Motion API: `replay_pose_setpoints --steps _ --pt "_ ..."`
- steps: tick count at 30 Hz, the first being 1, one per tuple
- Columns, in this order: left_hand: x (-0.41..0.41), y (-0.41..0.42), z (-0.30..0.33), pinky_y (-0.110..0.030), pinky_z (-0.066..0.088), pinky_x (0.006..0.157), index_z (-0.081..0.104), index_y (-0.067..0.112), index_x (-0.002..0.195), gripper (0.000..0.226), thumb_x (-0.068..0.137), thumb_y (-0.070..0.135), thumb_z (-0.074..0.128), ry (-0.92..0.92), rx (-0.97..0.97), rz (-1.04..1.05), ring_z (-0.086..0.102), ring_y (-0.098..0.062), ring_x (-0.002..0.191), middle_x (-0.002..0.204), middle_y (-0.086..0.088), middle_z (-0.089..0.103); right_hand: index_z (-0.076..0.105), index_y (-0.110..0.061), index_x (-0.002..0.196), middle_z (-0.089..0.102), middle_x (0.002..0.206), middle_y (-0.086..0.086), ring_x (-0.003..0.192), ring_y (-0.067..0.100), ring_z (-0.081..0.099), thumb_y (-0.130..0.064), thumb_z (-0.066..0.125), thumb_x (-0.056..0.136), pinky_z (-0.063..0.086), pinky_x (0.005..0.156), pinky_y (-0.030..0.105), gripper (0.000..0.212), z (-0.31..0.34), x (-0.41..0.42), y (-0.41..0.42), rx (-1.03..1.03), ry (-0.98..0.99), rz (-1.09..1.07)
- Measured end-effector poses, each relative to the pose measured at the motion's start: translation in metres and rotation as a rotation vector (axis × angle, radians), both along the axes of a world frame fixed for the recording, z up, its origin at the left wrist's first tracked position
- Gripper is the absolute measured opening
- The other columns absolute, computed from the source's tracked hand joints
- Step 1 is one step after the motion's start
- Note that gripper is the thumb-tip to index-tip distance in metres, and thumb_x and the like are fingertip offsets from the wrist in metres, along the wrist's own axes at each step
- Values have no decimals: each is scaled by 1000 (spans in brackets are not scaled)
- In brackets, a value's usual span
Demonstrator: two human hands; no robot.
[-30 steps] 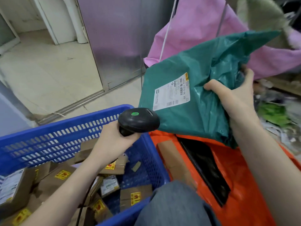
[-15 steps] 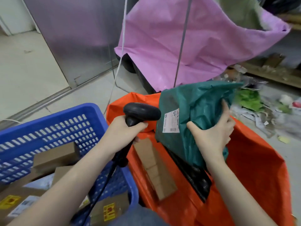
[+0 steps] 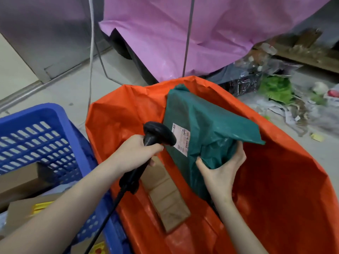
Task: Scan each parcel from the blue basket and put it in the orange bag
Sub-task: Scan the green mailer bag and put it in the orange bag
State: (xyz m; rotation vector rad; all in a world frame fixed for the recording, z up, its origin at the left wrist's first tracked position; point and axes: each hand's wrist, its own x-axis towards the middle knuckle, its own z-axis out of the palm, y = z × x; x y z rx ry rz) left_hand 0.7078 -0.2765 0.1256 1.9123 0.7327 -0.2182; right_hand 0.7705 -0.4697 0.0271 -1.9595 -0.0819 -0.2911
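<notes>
One green parcel (image 3: 205, 125), one brown carton (image 3: 165, 195) and one black scanner (image 3: 157, 133) are seen within the mouth of one orange bag (image 3: 284, 180); one blue basket (image 3: 36, 132) with several cartons stands beside it on a pale tiled floor (image 3: 60, 88), below a pink sheet (image 3: 211, 30). The parcel's lower end is clutched by the right hand (image 3: 220, 173), its grip curled tight. The scanner handle is enclosed by the left hand (image 3: 135, 153).

Pale floor (image 3: 60, 88) carries blue basket (image 3: 23, 114), orange bag (image 3: 293, 180), seemingly litter (image 3: 286, 99).

Both forearms bare to the frame edge — left hand (image 3: 136, 153), right hand (image 3: 222, 173) ungloved.
</notes>
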Motion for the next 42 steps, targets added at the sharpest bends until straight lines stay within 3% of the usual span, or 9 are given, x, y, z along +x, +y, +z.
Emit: replay_pose_setpoints --steps 3,8,11,14,18,26,33,38,42 --pt "1 -1 -5 -35 54 69 66 5 75 22 84 25 65 26 -59 32 62 -20 56 65 -12 68 23 -13 146 26 135 3 126 2 26 -15 86 56 18 104 2 110 -22 -12 -9 32 61 15" --pt "1 -1 -5 -21 50 53 66 6 79 19 87 23 63 23 -75 56 60 -8 45 51 6 64 23 -8 145 24 132 -2 117 -8 25 -19 82 54 16 95 -7 109 -36 -30 -15 81 131 -25" --pt "1 -3 -5 -19 49 49 65 7 80 16 87 21 63 1 -87 72 59 -8 45 62 2 66 18 -10 148 24 130 -5 117 -9 24 -13 86 58 17 99 0 112 -38 -33 -15 102 189 -16" --pt "1 -6 -4 -17 47 45 63 6 74 18 87 19 64 9 -85 78 58 -7 42 60 0 64 16 -19 148 27 142 -3 132 8 28 -41 76 51 23 114 26 116 -42 -40 -12 157 257 -42" --pt "0 -12 -6 -20 50 48 62 6 74 17 87 17 64 23 -140 80 58 -11 44 64 -2 64 15 -39 144 29 151 0 138 19 33 -45 73 49 28 115 46 111 -54 -45 -8 286 420 -60" --pt "-5 -13 -18 -21 50 46 62 4 83 15 89 17 63 141 -211 81 58 -15 51 74 -8 63 8 -32 148 25 152 0 136 17 33 -41 74 53 29 110 30 116 -59 -51 -14 266 569 -36" --pt "-5 -14 -18 -19 49 45 63 3 82 15 89 16 62 125 -217 89 58 -13 48 71 -8 61 14 -25 149 39 145 -1 131 21 41 -37 74 64 32 110 36 104 -65 -44 -25 388 757 -118" --pt "-4 -17 -20 -19 50 46 64 0 91 18 89 17 63 135 -223 68 58 -15 53 80 -10 63 23 -30 146 47 140 1 124 23 48 -51 61 54 39 108 46 102 -74 -33 -30 359 893 -121" --pt "-4 -18 -20 -20 50 48 66 4 94 16 89 19 63 132 -213 49 58 -14 54 80 -8 63 20 -6 147 43 142 15 127 29 43 -26 56 88 36 105 34 72 -75 -23 -37 214 1014 -177"
